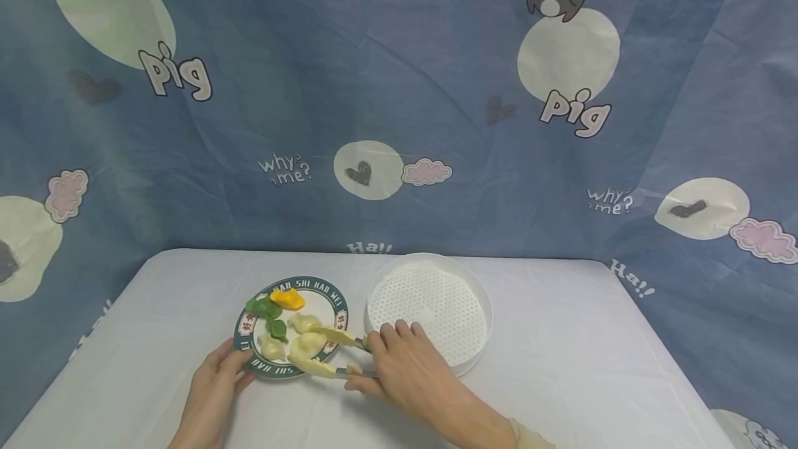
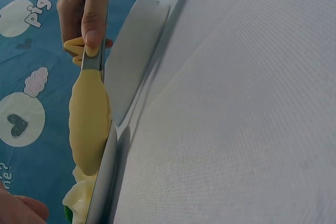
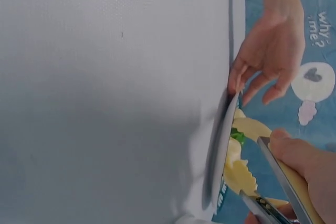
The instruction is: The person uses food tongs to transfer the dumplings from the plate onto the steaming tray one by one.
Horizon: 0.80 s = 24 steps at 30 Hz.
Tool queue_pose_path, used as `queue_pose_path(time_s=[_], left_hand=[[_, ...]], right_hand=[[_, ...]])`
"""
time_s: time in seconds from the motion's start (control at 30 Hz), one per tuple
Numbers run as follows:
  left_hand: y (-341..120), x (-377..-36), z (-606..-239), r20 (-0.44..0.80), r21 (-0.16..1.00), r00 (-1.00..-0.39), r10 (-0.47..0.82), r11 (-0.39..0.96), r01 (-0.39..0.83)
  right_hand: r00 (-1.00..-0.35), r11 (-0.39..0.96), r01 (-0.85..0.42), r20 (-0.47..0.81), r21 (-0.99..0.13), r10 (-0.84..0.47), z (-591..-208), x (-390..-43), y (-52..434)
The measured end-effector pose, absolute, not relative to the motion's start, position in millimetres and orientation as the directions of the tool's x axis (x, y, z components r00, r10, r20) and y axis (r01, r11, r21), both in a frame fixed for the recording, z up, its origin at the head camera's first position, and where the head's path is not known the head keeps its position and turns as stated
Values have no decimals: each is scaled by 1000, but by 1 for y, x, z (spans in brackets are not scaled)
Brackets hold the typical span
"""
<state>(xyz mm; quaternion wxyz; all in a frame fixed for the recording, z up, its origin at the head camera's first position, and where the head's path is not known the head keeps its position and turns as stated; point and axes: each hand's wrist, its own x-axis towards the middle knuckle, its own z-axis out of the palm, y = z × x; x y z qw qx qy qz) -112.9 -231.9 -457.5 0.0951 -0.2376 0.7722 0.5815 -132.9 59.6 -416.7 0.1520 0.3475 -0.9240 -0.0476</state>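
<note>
My right hand grips a pair of tongs with pale yellow tips and metal arms. The tips straddle a pale yellow dumpling on a green-rimmed plate; whether both touch it I cannot tell. Two more such dumplings, one at the lower left and one above, lie on the plate beside green dumplings and an orange one. My left hand pinches the plate's left rim between thumb and fingers, also visible in the right wrist view.
A round white steamer tray with a perforated base stands right of the plate, behind my right hand. A white cloth covers the table. Behind it hangs a blue curtain with pig prints.
</note>
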Motion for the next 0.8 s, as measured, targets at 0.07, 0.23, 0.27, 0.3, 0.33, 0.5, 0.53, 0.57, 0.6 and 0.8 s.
queue_pose_path(time_s=[0.07, 0.23, 0.27, 0.3, 0.33, 0.5, 0.53, 0.57, 0.6, 0.8], left_hand=[[-232, -113, -458, -423, 854, -869, -255, 208, -477], [-231, -113, -458, -425, 851, -867, -259, 212, -480], [-231, -113, -458, -425, 850, -867, -259, 216, -481], [-231, -113, -457, -426, 848, -866, -261, 218, -483], [-231, -113, -457, -427, 847, -865, -263, 220, -484], [-232, -114, -457, -432, 846, -864, -260, 217, -488], [-232, -113, -457, -433, 846, -864, -257, 214, -488], [-232, -113, -457, -434, 847, -864, -254, 213, -487], [-232, -113, -457, -434, 846, -864, -253, 214, -488], [-232, -113, -457, -426, 852, -869, -253, 210, -479]], right_hand=[[-716, 756, -622, 242, 204, -655, -417, -132, 58], [-712, 757, -604, 259, 249, -653, -418, -131, 56], [-710, 757, -601, 262, 258, -653, -418, -130, 56], [-707, 755, -597, 267, 269, -655, -418, -130, 56], [-704, 755, -593, 274, 280, -655, -418, -130, 56], [-696, 757, -572, 301, 316, -652, -423, -128, 55], [-695, 758, -568, 306, 321, -651, -424, -128, 55], [-694, 758, -565, 309, 327, -650, -425, -129, 55], [-692, 758, -562, 313, 332, -650, -426, -129, 55], [-701, 763, -549, 309, 342, -643, -426, -129, 54]])
